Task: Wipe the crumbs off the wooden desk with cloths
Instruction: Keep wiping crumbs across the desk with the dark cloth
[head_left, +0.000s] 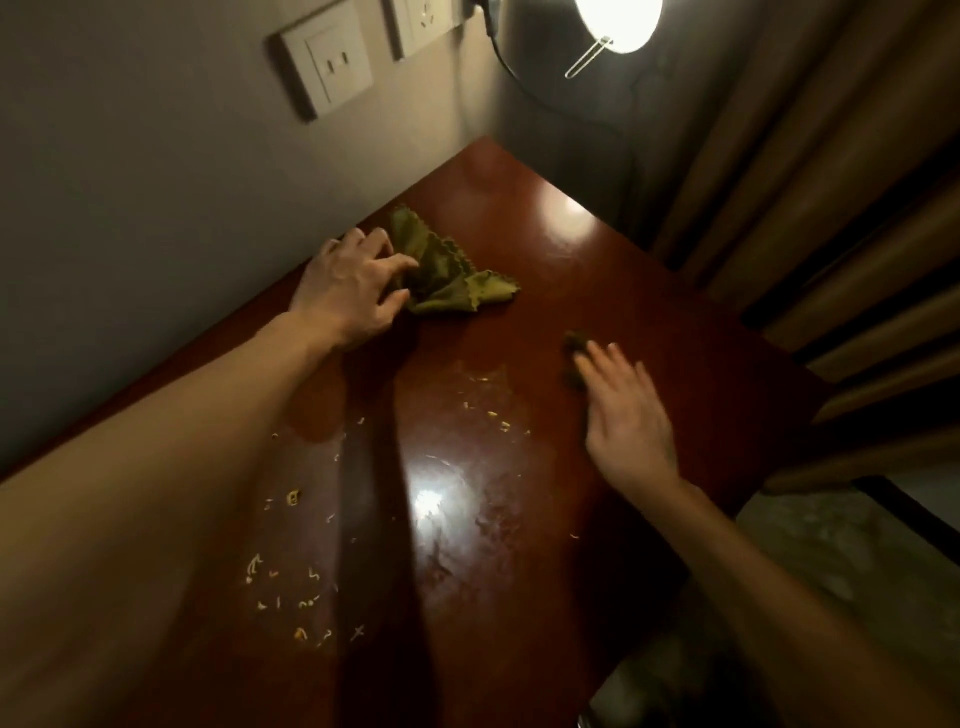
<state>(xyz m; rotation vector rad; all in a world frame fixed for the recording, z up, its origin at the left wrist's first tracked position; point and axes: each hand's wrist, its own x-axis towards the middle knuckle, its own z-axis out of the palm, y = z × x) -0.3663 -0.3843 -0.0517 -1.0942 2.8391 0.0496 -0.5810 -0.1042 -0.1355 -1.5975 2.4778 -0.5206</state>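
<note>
Crumbs (293, 498) litter desk (571, 291); left hand (353, 291) grips green cloth (447, 270).

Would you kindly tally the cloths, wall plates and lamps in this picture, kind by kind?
Cloths: 2, green cloth, dark cloth
Wall plates: 2, left wall plate, right wall plate
Lamps: 1, lamp
Total: 5

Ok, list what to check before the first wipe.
1. Grip: the left hand grips the green cloth: ok.
2. Green cloth spread flat: not ok, it is bunched.
3. The right hand has straight fingers on the dark cloth: ok, though blurred.
4. The crumbs are gone from the wooden desk: not ok, they lie scattered nearer than both cloths.
5. Somewhere to catch the crumbs: cannot tell.
</note>
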